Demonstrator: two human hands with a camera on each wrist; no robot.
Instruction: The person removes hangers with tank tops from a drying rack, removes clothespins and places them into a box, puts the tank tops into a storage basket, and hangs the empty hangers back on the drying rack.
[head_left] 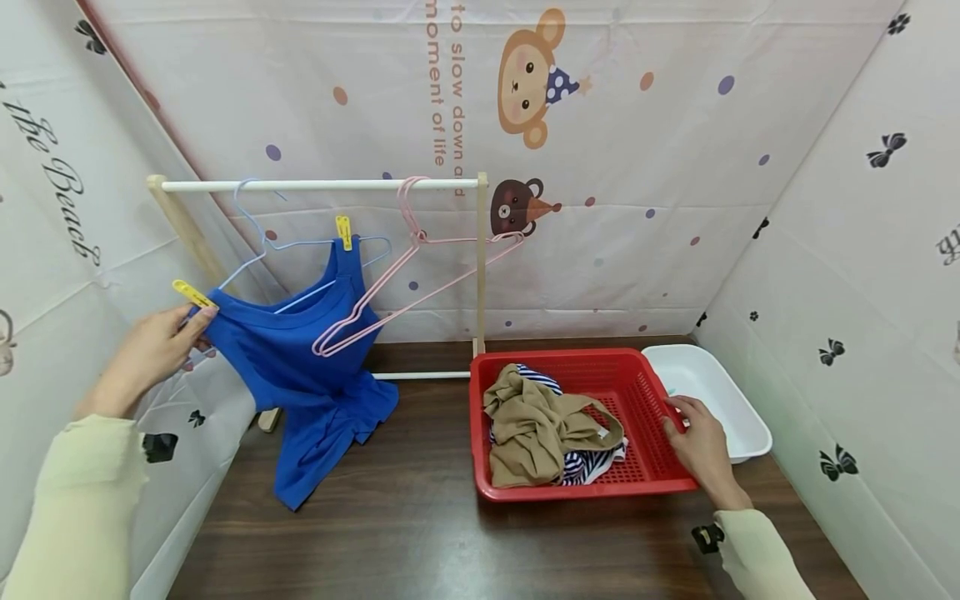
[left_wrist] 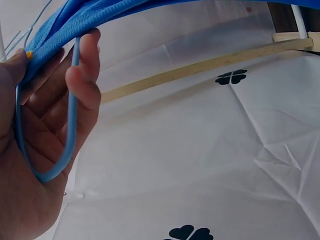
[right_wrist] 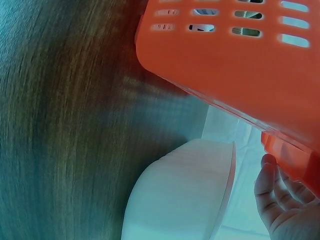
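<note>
A blue tank top [head_left: 300,350] hangs from a light blue hanger [head_left: 255,237] on the rack. My left hand [head_left: 161,350] pinches its left shoulder strap beside a yellow clothespin [head_left: 192,293]. In the left wrist view the rounded end of the blue hanger [left_wrist: 71,120] lies within that hand, below the fabric. A second yellow clothespin [head_left: 343,232] clips the other strap. My right hand [head_left: 701,442] grips the right rim of a red basket [head_left: 585,492], thumb inside. A khaki garment [head_left: 528,425] lies in the basket over a navy-and-white striped one [head_left: 581,467].
Pink hangers [head_left: 375,290] hang at the right end of the white rod [head_left: 322,184], in front of the rack's wooden post [head_left: 482,275]. A white tub [head_left: 708,383] stands right of the basket. Printed cloth walls enclose the brown table [head_left: 420,542].
</note>
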